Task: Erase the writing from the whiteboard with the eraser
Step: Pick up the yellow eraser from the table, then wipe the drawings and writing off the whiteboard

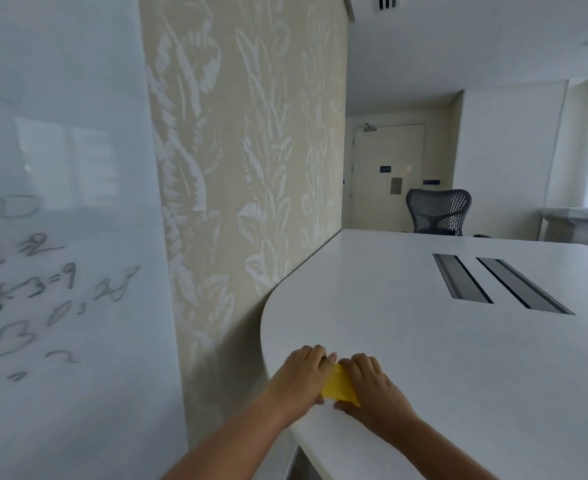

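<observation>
A pale meeting room with a long white table and patterned wall.

Beige wallpaper with a white leaf pattern [244,161] covers the wall beside the smooth white table with a rounded end [458,358], whose top has two dark rectangular cable slots [500,284]. At the table's far end stands a dark grey mesh-backed office chair [438,211], and behind it a cream door [387,174] is set in an off-white wall. A ceiling vent [387,1] shows overhead. Soft daylight comes from the far right.
</observation>
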`<state>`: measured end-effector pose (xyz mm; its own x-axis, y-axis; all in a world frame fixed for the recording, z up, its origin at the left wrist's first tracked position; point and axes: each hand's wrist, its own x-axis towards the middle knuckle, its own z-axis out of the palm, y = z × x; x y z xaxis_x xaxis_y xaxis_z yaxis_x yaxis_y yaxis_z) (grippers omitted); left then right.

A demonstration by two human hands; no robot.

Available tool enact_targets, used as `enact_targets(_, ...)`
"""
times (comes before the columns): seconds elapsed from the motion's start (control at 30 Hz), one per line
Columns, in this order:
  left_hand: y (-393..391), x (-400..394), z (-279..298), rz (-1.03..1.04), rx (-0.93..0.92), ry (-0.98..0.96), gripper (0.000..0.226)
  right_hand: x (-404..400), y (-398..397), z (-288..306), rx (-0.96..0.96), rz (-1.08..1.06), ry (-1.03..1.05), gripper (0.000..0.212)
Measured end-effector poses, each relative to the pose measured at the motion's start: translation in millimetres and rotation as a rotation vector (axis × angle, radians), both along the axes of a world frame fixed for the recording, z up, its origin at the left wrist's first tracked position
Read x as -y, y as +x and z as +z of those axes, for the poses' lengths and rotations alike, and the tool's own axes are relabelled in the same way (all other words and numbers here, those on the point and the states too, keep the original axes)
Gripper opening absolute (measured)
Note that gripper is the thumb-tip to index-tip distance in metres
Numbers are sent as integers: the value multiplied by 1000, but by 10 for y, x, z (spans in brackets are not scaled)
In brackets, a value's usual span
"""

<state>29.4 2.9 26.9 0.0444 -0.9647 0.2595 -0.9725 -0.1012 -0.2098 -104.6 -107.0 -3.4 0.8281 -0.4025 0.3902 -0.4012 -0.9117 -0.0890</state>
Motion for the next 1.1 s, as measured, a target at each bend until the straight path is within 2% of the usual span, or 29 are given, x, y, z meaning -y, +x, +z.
enact_targets(0.23,378,-796,387,189,96,-60,72,-465,636,318,151,237,-89,72)
enact_targets(0.3,468,-1055,536,237,215,-85,66,-685,829,437,213,291,-127,73)
enact_targets(0.43,596,-1611,893,362,439,-116,63,-1187,1290,701,392,392,-74,76)
enact_targets(0.63,745,-2476,1413,595,608,-176,69,-2066,1882,1172,601,608,23,73)
enact_targets(0.77,627,-3172,1667,763,670,-197,71,-2749,2065,1468,660,762,117,75)
enact_targets(0.97,178,-4017,1948,779,803,-404,63,-3686,1957,1822,819,959,248,76)
enact_targets(1.1,-193,-4541,2074,684,854,-538,51,-4219,1739,1999,901,1101,334,75)
